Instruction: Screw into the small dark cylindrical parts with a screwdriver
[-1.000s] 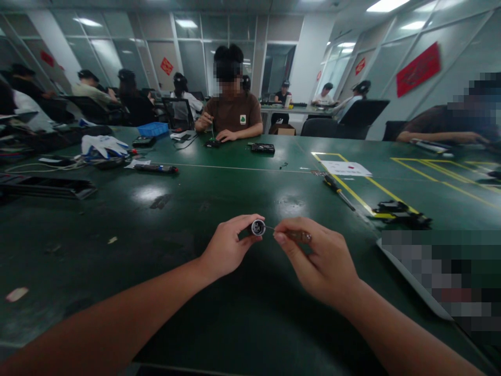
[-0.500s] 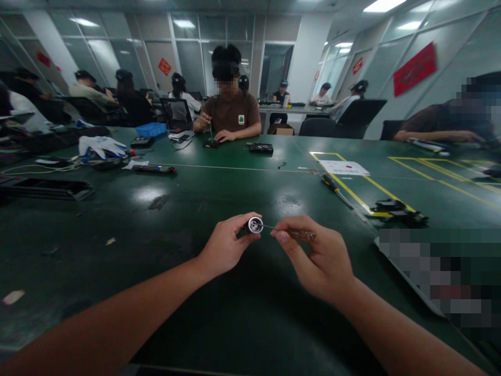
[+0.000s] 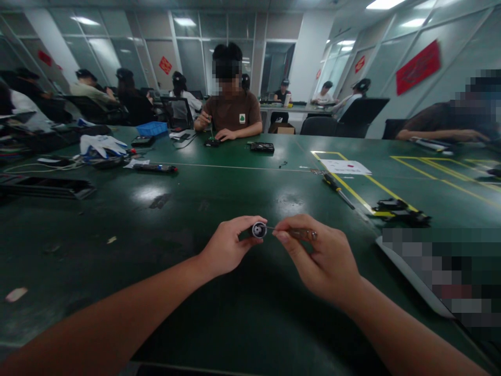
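Observation:
My left hand grips a small round metal cylinder between thumb and fingers, its open end facing me with some inner parts showing. In my right hand is a thin screwdriver, held by its brownish, see-through handle. The slim shaft points left, and its tip is at the cylinder's open end; whether it touches an inner part I cannot tell. Both hands are held over the green table.
A yellow-black screwdriver and black parts lie to the right, near a white sheet. White gloves, a blue basket and a black tray are on the left. A co-worker sits opposite.
The cylinder has turned slightly in my left hand, so its opening looks different. Both hands appear a little further right, as does the whole scene.

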{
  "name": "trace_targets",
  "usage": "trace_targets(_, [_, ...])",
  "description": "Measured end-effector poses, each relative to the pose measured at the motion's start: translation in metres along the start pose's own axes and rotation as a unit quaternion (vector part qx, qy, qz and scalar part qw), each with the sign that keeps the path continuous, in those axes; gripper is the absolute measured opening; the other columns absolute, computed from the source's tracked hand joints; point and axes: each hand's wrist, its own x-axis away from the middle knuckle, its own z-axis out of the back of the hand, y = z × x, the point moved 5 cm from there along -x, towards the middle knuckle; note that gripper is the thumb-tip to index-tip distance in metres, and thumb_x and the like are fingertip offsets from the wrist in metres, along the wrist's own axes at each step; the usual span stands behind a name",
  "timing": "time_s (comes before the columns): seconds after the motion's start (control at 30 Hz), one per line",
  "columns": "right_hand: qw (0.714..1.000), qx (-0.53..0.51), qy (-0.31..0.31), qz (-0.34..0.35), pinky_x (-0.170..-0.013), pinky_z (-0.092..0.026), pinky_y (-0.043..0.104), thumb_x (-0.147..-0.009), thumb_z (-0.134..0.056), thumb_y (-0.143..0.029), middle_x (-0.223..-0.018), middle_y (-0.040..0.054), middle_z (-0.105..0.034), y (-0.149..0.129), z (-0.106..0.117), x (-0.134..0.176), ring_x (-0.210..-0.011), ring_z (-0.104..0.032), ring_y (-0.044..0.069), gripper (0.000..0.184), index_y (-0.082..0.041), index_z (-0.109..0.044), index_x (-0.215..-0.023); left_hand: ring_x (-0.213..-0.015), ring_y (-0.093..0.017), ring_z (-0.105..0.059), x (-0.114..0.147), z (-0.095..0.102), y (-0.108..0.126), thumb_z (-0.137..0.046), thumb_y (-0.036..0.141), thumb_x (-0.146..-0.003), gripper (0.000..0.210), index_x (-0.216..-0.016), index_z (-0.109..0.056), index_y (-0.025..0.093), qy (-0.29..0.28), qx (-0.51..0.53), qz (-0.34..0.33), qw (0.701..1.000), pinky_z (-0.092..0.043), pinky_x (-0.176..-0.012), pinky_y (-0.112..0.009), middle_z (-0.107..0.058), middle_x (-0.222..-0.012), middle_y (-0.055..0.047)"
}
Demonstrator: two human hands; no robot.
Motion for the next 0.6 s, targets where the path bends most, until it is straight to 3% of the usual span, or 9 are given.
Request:
trace_targets(0.13, [0.999, -0.013, 0.018, -0.027, -0.064, -0.049, 0.024, -0.098, -0.057, -0.019, -0.082, -0.0012, -0.071, 0.006, 0.003, -0.001, -0.070, -0.069, 0.012, 0.005, -0.022, -0.061, -0.098, -0.112, -0.021, -0.067, 0.001, -0.004, 0.001, -0.068, 0.021, -0.090, 0.029, -0.119, -0.069, 0.022, -0.019, -0.017, -0.022, 0.999, -0.050, -0.105, -0.038, -0.072, -0.120, -0.005])
trace_targets(0.33, [1.000, 0.002, 0.022, 0.004, -0.065, -0.049, 0.025, -0.096, -0.059, -0.019, -0.087, 0.0006, -0.072, 0.005, -0.001, 0.003, -0.074, -0.069, 0.013, 0.005, -0.021, -0.062, -0.101, -0.108, -0.022, -0.067, 0.000, -0.012, -0.010, -0.068, 0.021, -0.089, 0.030, -0.119, -0.065, 0.019, -0.012, 0.138, 0.069, 0.988, -0.053, -0.098, -0.037, -0.071, -0.113, -0.006])
trace_targets(0.6, [1.000, 0.005, 0.014, 0.018, -0.064, -0.048, 0.024, -0.096, -0.058, -0.019, -0.084, 0.0005, -0.070, 0.003, -0.002, 0.002, -0.071, -0.068, 0.013, 0.005, -0.020, -0.061, -0.100, -0.107, -0.020, -0.068, 0.001, -0.012, -0.015, -0.070, 0.019, -0.087, 0.035, -0.121, -0.064, 0.019, 0.003, 0.161, 0.077, 0.984, -0.054, -0.097, -0.034, -0.071, -0.113, -0.005])
